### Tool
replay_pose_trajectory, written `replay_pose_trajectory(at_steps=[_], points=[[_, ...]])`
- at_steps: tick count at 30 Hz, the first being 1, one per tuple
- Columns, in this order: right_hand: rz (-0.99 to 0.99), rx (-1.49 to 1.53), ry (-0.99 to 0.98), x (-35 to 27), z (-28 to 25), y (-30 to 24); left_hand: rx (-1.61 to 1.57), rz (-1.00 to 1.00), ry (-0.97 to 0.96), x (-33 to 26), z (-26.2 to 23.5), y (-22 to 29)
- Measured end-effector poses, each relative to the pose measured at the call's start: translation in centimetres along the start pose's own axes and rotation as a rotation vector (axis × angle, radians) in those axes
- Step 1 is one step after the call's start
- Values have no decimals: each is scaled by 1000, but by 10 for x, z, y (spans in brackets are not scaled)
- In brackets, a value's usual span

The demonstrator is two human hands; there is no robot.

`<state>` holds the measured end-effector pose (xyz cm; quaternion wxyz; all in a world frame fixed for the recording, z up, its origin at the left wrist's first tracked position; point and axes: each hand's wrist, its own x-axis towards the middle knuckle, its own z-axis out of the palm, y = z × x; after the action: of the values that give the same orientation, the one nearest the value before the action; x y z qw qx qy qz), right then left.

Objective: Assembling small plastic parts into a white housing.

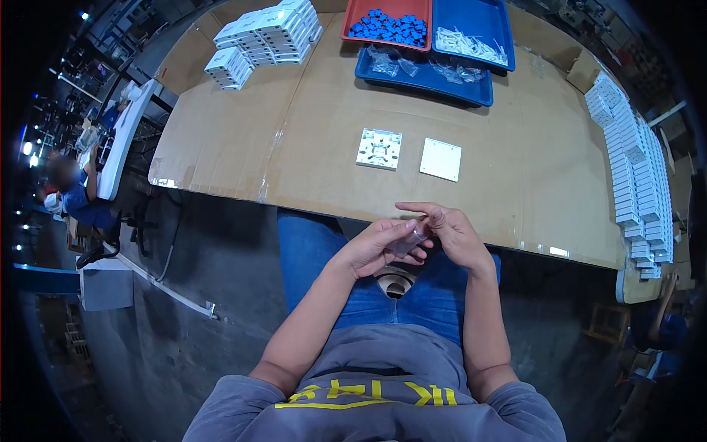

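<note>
Just off the table's front edge, above my lap, both hands meet around a small clear plastic bag (407,245). My left hand (373,247) is closed on it, with the bag lying across its fingers. From the other side, my right hand (458,237) has its fingertips pressed together at the bag's upper end, one finger reaching out to the left. What the bag contains is too small to make out. On the table beyond lie a white square box half (378,149) with its moulded inside facing up and, to its right, a plain white square plate (441,159).
A red tray (345,31) of blue parts and a blue tray (503,29) of white parts stand at the back. In front, another blue tray (420,93) holds clear bags. White boxes are stacked at back left (269,33) and far right (633,169). A person (88,202) sits far left.
</note>
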<state>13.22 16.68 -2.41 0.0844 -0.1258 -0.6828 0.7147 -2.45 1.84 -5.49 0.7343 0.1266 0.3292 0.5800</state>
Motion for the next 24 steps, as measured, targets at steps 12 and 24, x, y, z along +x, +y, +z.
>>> replay_pose_trajectory(at_steps=[12, 24], points=[[157, -238, -176, 10, -2, -34, 57, 1, -50, 17, -8, -2], [-6, -341, 420, 82, -170, -51, -117, 1, -53, 57, -40, 47]])
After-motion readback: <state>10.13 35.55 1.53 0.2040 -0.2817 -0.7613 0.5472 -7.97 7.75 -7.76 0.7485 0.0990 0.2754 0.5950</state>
